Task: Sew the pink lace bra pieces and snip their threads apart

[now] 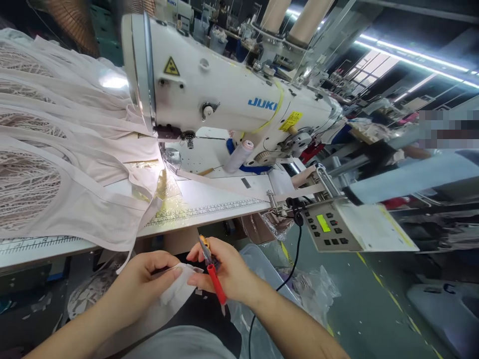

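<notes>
My left hand (144,279) pinches a pale strip of fabric (177,294) between thumb and fingers, just above my lap. Close beside it, my right hand (228,267) is closed around thread snips (214,276) with a red grip and a metal blade pointing up. The right thumb and fingertips reach the fabric's right edge; whether they grip it is hard to tell. Above my hands, a heap of pale strappy garments (86,204) covers the left of the machine table and drapes over its front edge.
A white sewing machine (224,80) stands over the table, its needle area lit. A thread cone (239,155) rests behind a pale strip running to a feeder. A control box (327,227) hangs at right. A clear plastic bin (258,259) and a black cable are below.
</notes>
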Available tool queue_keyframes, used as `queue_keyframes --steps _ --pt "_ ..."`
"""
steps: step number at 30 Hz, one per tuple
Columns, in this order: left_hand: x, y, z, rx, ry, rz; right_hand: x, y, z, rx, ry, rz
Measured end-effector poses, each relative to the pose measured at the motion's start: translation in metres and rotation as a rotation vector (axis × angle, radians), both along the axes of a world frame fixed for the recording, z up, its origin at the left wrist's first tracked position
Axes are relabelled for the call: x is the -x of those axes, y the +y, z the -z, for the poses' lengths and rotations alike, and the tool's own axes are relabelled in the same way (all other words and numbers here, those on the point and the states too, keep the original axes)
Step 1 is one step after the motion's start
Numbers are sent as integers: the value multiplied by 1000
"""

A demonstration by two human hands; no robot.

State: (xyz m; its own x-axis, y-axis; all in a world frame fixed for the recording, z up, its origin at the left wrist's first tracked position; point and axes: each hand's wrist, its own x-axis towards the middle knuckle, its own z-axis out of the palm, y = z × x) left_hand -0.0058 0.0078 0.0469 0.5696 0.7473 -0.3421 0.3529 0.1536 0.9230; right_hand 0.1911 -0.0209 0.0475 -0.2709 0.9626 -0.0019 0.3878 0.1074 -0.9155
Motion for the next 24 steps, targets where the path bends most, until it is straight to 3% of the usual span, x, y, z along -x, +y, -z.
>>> queue_keyframes --steps 4,6,9,11,14,18,21,24 --pt "11 10 -2 -227 57 67 25 10 -3 30 88 64" --pt "23 23 0 -436 96 57 34 15 -5 11 117 85" --pt "48 57 4 -818 284 27 45 22 -8 2 132 86" --pt "67 90 4 -950 491 42 53 25 -11 -1 127 59" --pt "97 145 -2 -947 672 18 68 30 -20 -5 146 -9" --pt "132 192 -18 -910 661 -53 87 32 -37 30 138 -80" --pt "141 182 -31 -866 583 -83 94 34 -44 21 187 -105" --pt "133 140 -37 -798 409 15 93 39 -42 -36 259 -105"
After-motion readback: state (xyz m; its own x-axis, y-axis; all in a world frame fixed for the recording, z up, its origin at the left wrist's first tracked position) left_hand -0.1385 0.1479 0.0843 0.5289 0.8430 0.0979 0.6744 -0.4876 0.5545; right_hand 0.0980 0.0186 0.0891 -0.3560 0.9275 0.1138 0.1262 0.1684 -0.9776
